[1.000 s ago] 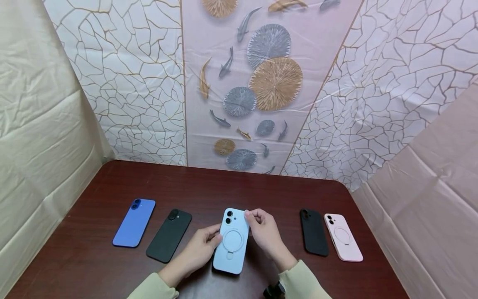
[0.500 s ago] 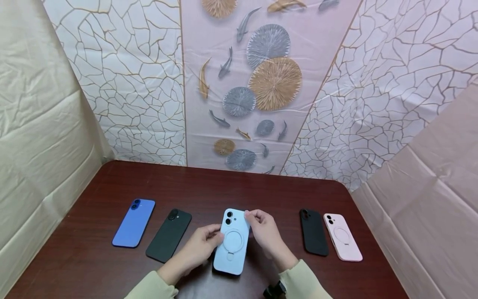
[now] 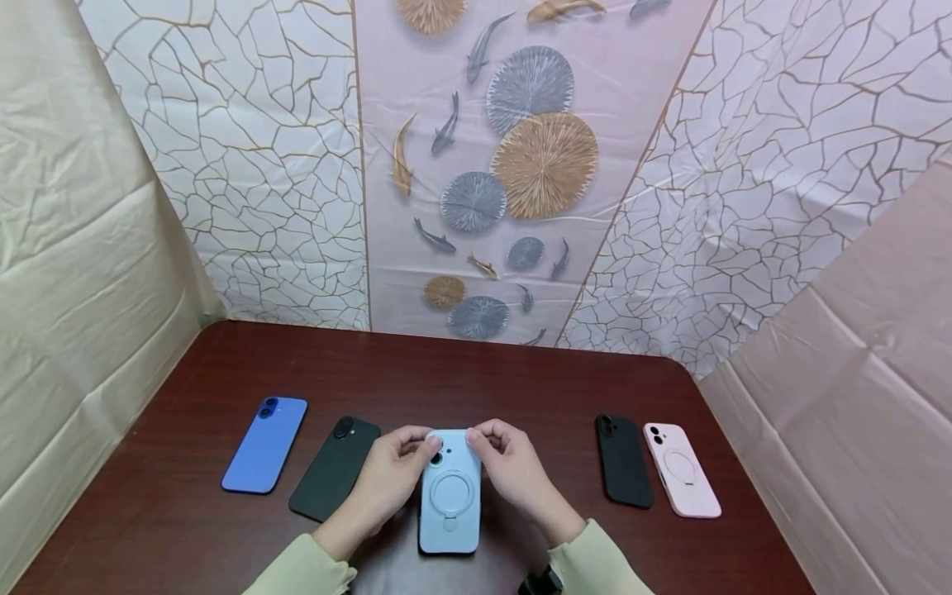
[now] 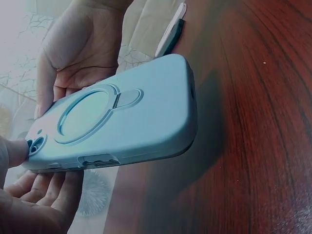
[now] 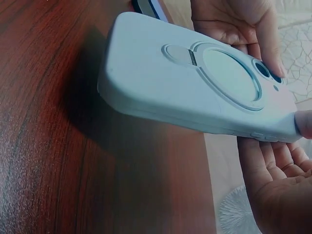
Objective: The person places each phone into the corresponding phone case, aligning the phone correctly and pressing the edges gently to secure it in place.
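Note:
Between both hands is a light blue phone case (image 3: 449, 533) with a ring and small tab on its back, camera end pointing away. My left hand (image 3: 392, 475) pinches its far left corner, thumb on top near the camera openings. At the far right corner my right hand (image 3: 516, 473) pinches it, thumb on the back and fingers underneath. In the left wrist view the case (image 4: 151, 107) is tilted above the table, with a dark edge along its underside. The right wrist view shows the case's (image 5: 141, 63) near end and side buttons. Whatever lies beneath the case is mostly hidden.
On the dark red table (image 3: 335, 355), a blue phone (image 3: 266, 446) and a black phone (image 3: 335, 471) lie to the left. A black case (image 3: 625, 467) and a pink case (image 3: 684, 475) with a ring lie to the right. Patterned cloth (image 3: 476, 248) hangs behind.
My left hand has moved from the case's left side up to its far left corner. The case has straightened and come slightly nearer and left, with my right hand still at its corner.

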The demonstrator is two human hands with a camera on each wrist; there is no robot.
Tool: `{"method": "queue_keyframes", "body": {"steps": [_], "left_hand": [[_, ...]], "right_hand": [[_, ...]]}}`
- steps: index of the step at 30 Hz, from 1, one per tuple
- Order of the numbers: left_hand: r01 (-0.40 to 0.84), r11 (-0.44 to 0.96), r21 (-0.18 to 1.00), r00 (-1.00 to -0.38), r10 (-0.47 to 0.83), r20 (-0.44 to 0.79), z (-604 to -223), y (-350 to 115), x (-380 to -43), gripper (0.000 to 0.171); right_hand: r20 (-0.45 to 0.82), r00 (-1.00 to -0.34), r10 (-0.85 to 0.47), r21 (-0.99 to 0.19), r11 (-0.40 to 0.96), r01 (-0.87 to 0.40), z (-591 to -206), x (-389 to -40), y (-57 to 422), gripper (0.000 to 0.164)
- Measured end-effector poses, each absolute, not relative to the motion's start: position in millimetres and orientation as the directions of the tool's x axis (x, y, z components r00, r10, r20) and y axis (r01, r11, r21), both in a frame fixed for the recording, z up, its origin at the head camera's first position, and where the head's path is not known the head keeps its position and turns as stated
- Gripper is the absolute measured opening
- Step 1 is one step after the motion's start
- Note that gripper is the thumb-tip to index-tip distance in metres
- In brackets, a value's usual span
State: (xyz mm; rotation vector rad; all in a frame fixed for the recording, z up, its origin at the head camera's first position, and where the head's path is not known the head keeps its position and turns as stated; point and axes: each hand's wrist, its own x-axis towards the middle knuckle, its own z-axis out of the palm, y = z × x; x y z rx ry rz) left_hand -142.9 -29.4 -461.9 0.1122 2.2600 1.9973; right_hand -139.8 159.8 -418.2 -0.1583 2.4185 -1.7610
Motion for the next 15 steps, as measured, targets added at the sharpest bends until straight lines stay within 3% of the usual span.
{"method": "queue_keyframes", "body": {"steps": [7, 15], "left_hand": [[-0.016, 0.112, 0.994, -0.991, 0.129, -0.031, -461.3, -27.4, -141.8, 0.031], [-0.009, 0.09, 0.996, -0.989, 0.145, -0.022, -461.4, -28.3, -139.4, 0.028]], "right_hand": [[-0.058, -0.98, -0.191, -0.96, 0.28, 0.003, -411.4, -135.9, 159.2, 0.02], [-0.053, -0.978, -0.202, -0.961, 0.276, -0.005, -430.5, -144.1, 163.1, 0.02]]}}
